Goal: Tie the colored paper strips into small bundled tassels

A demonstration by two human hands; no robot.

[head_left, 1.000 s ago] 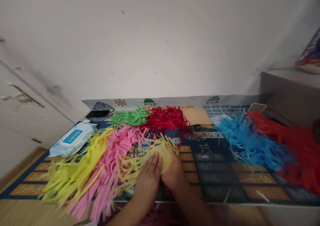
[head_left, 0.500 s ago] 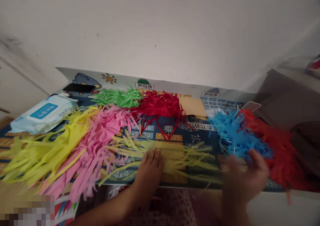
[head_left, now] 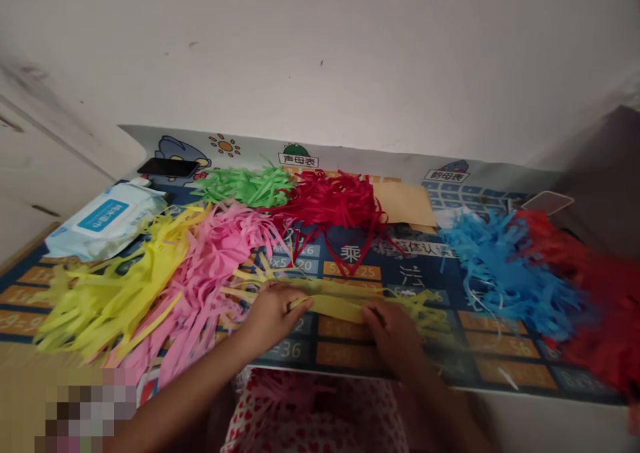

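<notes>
A yellow fringed paper sheet [head_left: 337,307] stretches between my two hands, just over the table mat, its cut strips fanning out at both ends. My left hand [head_left: 273,313] pinches the left part of its uncut middle band. On the right part, my right hand [head_left: 395,333] grips the band with thumb and fingers. Pink fringed paper [head_left: 220,246] lies left of my left hand, with another yellow fringed bundle [head_left: 145,259] beyond it. A blue fringed bundle [head_left: 520,273] rests to the right of my right hand, overlapping red-orange fringe [head_left: 605,299].
Green fringe [head_left: 245,186] and dark red fringe [head_left: 335,199] lie at the back, beside tan paper [head_left: 404,204]. A wet wipes pack [head_left: 105,221] and a black phone [head_left: 169,167] sit at the left. The printed mat [head_left: 295,350] reaches up the wall [head_left: 320,53] behind.
My left hand has gone from lying flat on the yellow paper to pinching it. My right hand has come left from near the blue fringe and taken hold of the sheet, lifting its middle.
</notes>
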